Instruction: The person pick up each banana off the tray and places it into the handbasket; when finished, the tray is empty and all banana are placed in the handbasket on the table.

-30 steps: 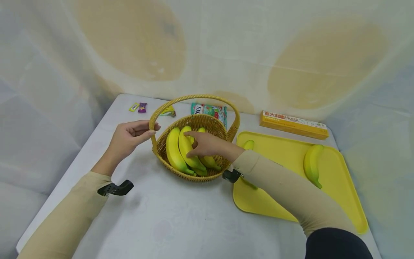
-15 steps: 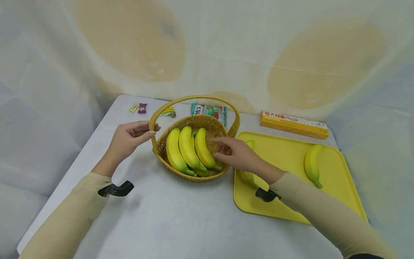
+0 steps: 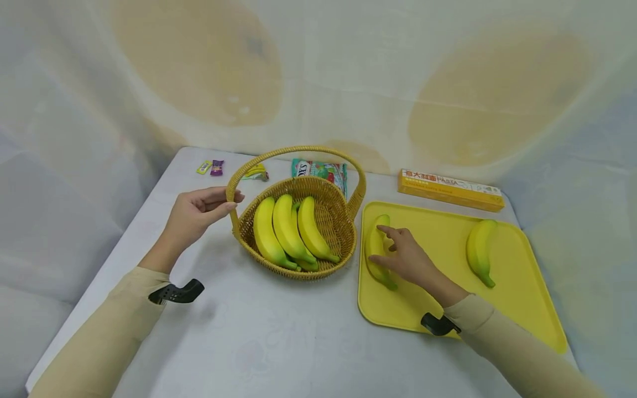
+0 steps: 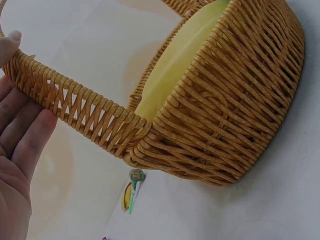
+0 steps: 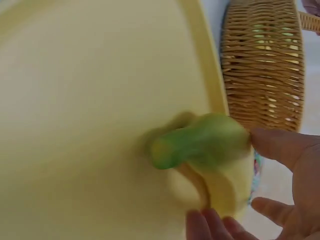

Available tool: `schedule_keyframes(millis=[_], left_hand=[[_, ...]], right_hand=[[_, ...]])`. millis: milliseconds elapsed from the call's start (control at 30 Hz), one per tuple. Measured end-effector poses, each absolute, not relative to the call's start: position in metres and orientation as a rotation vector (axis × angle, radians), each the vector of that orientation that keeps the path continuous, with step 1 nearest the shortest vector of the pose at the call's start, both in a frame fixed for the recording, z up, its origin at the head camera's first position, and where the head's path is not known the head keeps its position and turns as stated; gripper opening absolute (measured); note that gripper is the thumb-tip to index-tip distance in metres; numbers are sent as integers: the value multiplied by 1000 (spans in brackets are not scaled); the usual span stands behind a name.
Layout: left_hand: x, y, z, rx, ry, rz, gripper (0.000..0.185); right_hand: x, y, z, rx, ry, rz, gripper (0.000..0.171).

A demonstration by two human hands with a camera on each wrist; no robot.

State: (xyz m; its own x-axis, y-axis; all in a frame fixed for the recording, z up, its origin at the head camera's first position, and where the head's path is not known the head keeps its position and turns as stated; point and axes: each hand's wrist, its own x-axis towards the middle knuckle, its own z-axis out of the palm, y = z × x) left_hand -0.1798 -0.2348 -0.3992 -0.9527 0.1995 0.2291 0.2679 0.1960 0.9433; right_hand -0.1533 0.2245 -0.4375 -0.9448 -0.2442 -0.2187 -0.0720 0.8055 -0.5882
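Thumb and fingers of my left hand (image 3: 199, 213) pinch the left side of the handle of a wicker basket (image 3: 343, 226). Several bananas (image 3: 288, 226) lie side by side inside it. My right hand (image 3: 410, 260) is over the left part of a yellow tray (image 3: 438, 235), fingers spread on either side of a banana (image 3: 374, 243) lying there. In the right wrist view, the thumb is at one side of that banana (image 5: 215, 140), the other fingers at the opposite side; no firm grip shows. A second banana (image 3: 480, 251) lies farther right on the tray.
Along the back of the table are a pasta box (image 3: 450, 190), a teal candy bag (image 3: 320, 172), a banana-printed packet (image 3: 256, 172) and two small wrapped sweets (image 3: 216, 167). A lollipop (image 4: 134, 185) shows below the basket in the left wrist view. Fabric walls surround the table.
My right hand has left the bananas in the basket and moved right to the banana on the tray's left side. My left hand stays at the basket handle.
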Motion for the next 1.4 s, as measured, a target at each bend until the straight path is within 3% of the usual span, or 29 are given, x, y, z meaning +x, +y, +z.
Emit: schedule_keyframes(millis=[400,900,1067,1400], left_hand=[[-180,-236,-400,-485,-2383,-1889,32],[-180,-236,-401,-463,-2402,-1862,32],[-180,-236,-401,-462,-2403,-1857,32],[-181,-236,-401,-475,-2381,-1905,32]], right_hand=[[-142,247,-423,-264,2598,-838,69],[-128,255,-336,-531,2420,-963,51],[-135,243,-324,-567,2283,-1007,48],[-175,180,-338,-534,2161,-1121,52]])
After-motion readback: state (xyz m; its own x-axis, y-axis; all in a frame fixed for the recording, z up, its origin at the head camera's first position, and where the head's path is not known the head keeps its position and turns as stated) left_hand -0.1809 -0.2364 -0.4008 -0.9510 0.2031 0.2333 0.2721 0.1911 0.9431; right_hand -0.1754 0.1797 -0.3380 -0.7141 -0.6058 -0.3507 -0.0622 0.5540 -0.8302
